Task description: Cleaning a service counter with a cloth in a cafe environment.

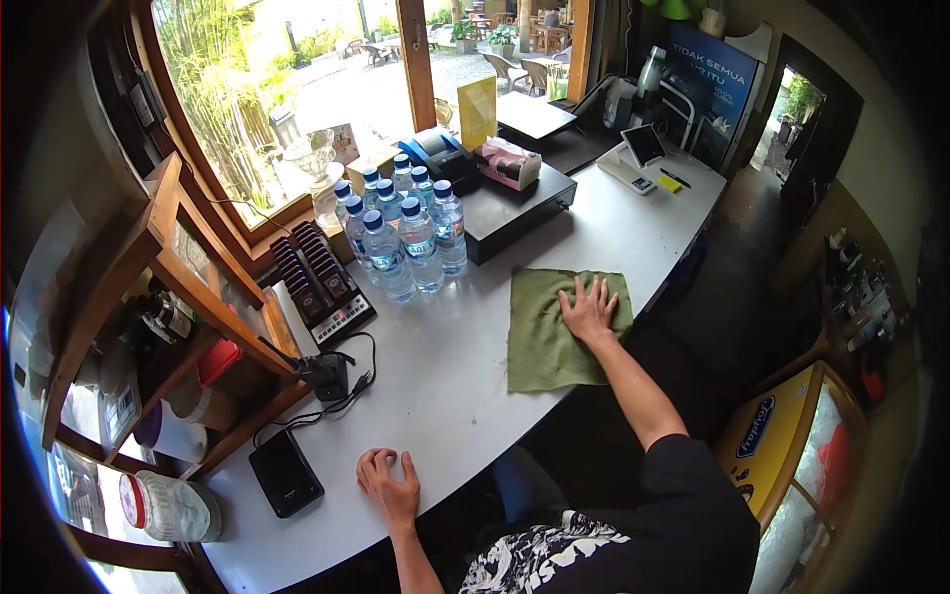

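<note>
Flat on a green cloth [544, 342] lies my right hand [591, 311], palm down with its fingers spread. The cloth is laid out on the white counter [426, 396], its near edge at the counter's front edge. My left hand [389, 485] rests on the counter near that same edge, holding nothing, its fingers loosely bent and the thumb apart. Nearest to it is a black flat device [286, 473], a short way to the left. What lies beneath my right palm is hidden.
Several water bottles [421, 247] with blue caps stand grouped beside a black cash drawer [520, 208] carrying a tissue box [510, 163]. Left are a pager charging rack [322, 282], a coiled cable [361, 381], a wooden shelf [213, 297] and a red-lidded jar [173, 507]. A payment terminal [633, 163] stands far right.
</note>
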A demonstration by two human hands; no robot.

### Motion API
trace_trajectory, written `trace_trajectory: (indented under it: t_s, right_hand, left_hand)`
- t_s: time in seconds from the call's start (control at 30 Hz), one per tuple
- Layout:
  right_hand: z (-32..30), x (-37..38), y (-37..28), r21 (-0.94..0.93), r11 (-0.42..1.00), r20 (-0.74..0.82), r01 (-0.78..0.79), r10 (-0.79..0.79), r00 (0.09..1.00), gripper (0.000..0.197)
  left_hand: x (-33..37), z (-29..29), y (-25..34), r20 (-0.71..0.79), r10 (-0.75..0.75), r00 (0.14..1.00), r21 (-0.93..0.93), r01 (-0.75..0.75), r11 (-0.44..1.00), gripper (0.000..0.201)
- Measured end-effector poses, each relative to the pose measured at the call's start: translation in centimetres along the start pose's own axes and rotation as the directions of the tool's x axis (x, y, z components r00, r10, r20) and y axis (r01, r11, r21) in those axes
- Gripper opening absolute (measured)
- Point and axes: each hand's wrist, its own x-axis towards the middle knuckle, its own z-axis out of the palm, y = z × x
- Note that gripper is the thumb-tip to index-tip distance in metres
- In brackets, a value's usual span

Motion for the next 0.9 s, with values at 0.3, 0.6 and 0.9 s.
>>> trace_trajectory:
  t_s: [0.3,0.6,0.9]
  right_hand:
    - [-3.3,-8.6,-6.7,0.526,0.434,0.071,0.732,-0.88,0.471,0.049]
    - [-1.8,-3.0,-6.2,-0.014,0.999,0.21,0.046,-0.042,0.977,0.09]
    - [-4.4,-11.3,-7.7,0.66,0.364,-0.045,0.657,-0.854,0.519,0.047]
  left_hand:
    - [-0.3,-0.4,-0.6,-0.013,-0.024,1.0,-0.009,0.024,1.0,0.019]
    - [-0.1,0.1,-0.2,-0.005,-0.012,1.0,-0.022,0.012,1.0,0.019]
    - [-0.1,-0.4,-0.2,-0.004,-0.032,0.999,-0.027,0.032,0.999,0.019]
